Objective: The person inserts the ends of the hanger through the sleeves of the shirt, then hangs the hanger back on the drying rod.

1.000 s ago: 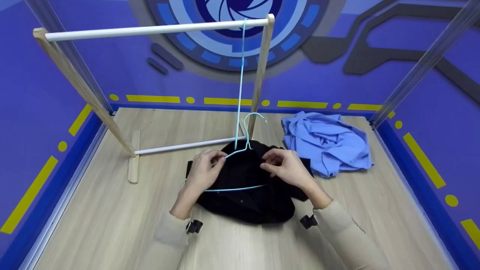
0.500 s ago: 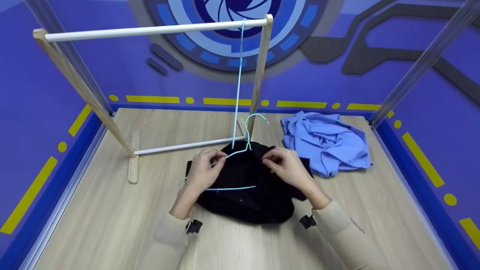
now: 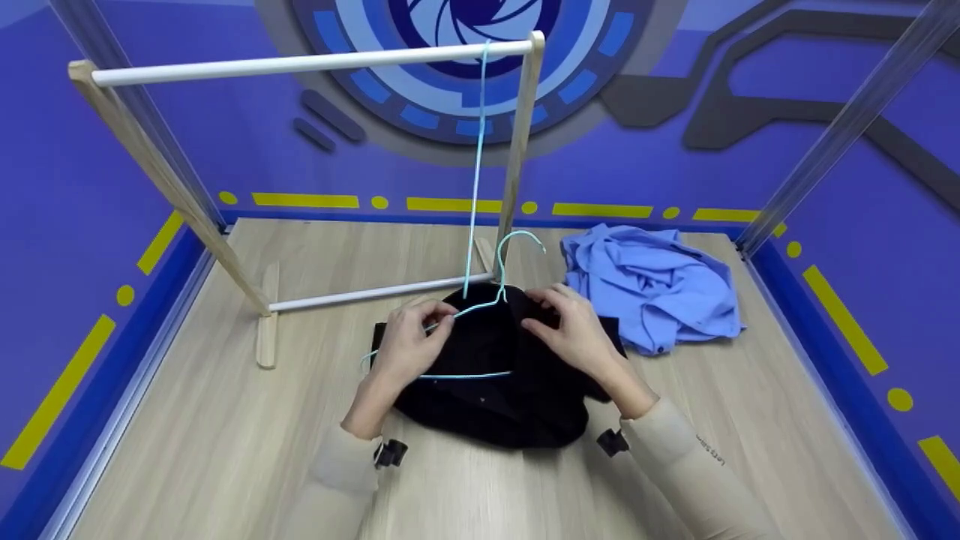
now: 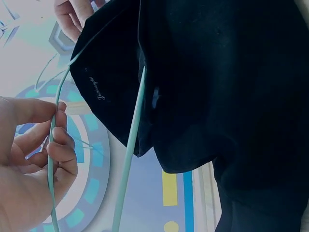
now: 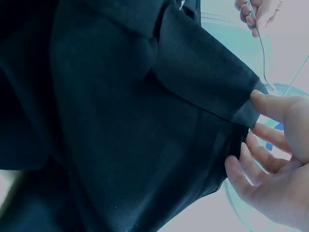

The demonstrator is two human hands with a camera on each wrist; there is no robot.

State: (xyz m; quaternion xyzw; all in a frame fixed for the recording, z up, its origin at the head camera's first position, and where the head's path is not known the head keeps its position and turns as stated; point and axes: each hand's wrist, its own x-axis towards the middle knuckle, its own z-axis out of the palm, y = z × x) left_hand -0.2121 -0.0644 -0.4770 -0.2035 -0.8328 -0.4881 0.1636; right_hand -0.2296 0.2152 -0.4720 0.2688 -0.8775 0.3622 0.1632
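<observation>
In the head view a black shirt (image 3: 495,420) with a collar lies bunched on the table, a thin mint-green wire hanger (image 3: 469,375) partly inside it. The hanger's hook sticks up out of the neck; its right shoulder is covered by cloth. My left hand (image 3: 409,337) pinches the hanger's left shoulder between thumb and fingers, as the left wrist view confirms on the hand (image 4: 38,154). At the collar's right side is my right hand (image 3: 574,330), thumb and fingers apart. In the right wrist view its fingertips (image 5: 257,99) touch the collar edge (image 5: 217,72).
Behind stands a rack with wooden legs and a white top bar (image 3: 315,64). A second mint-green hanger (image 3: 476,165) hangs from that bar near its right end. A crumpled blue shirt (image 3: 652,285) lies at the back right. Patterned blue walls (image 3: 862,187) enclose the table.
The hanger's hook has shifted slightly right. My right thumb and fingers have spread apart at the collar, and more of the collar's right side shows. My left hand keeps its pinch.
</observation>
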